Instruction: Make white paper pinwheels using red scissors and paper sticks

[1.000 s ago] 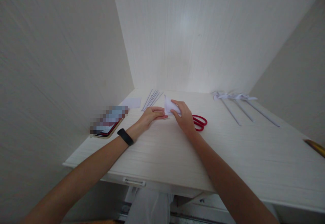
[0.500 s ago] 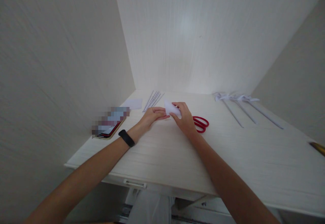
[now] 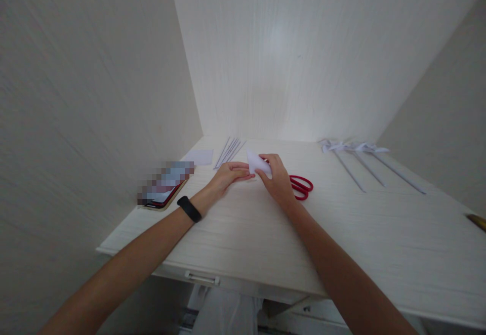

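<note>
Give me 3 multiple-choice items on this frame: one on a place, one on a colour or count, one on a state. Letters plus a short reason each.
1. Where do the scissors lie?
A. on the phone
B. on the desk just right of the right hand
C. in the drawer

2. What colour are the scissor handles?
A. red
B. blue
C. black

3. How is the white paper piece held?
A. flat and untouched
B. pinched by the right hand, left fingertips at its edge
C. lifted high by the left hand alone

Answers:
1 B: the handles show on the desk beside the right hand.
2 A: both loops are plainly red.
3 B: the right hand's fingers close over the paper, and the left hand lies on the desk with its fingertips reaching it.
</note>
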Demonstrator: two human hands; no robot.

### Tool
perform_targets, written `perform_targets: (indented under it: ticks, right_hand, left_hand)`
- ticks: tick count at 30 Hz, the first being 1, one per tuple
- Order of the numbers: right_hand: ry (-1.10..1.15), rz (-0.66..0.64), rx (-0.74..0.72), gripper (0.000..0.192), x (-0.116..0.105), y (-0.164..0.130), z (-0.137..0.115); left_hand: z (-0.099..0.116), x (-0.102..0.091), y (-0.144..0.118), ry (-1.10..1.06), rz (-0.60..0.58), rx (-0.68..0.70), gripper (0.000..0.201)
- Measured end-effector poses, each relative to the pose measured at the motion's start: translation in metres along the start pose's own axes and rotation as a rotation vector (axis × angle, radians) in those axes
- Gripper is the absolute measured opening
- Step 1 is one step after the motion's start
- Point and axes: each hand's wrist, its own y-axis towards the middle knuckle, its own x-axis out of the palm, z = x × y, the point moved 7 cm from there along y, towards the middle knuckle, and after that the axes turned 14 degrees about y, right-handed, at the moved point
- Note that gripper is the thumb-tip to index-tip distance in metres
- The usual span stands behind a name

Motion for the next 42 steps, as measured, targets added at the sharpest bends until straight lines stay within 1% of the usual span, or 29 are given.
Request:
perform_targets:
  ticks: [5, 12, 17, 25, 31, 34, 39, 42]
  right_hand:
    - [-0.014, 0.011, 0.001, 0.029, -0.001, 0.0, -0.001]
    - [-0.016, 0.018, -0.02, 0.029, 0.0, -0.001, 0.0]
    - [-0.017, 0.011, -0.005, 0.03, 0.0, -0.001, 0.0]
    - [-0.026, 0.01, -0.015, 0.03, 0.0, -0.001, -0.003]
    - [-0.024, 0.007, 0.005, 0.031, 0.002, -0.002, -0.004]
    - [-0.018, 0.0, 0.019, 0.031, 0.003, -0.002, -0.004]
    - [0.048, 0.041, 0.055, 0.032, 0.001, -0.003, 0.002]
    - [0.13, 0.066, 0.144, 0.037, 0.001, -0.004, 0.013]
  left_hand:
    - [0.001, 0.002, -0.001, -0.009, -0.025, 0.008, 0.028]
    - [0.004, 0.005, -0.003, 0.034, -0.04, 0.003, 0.033]
    - [0.003, 0.005, -0.002, 0.02, -0.069, 0.03, 0.031]
    - [0.001, 0.004, -0.001, 0.037, -0.051, 0.036, 0.034]
    - [-0.005, 0.003, 0.0, 0.005, 0.0, -0.009, 0.032]
    - [-0.006, 0.0, 0.001, 0.0, 0.039, -0.004, 0.029]
    - [0.006, -0.009, 0.001, 0.142, 0.139, 0.07, 0.024]
    - [0.013, -0.013, 0.002, 0.21, 0.175, 0.105, 0.021]
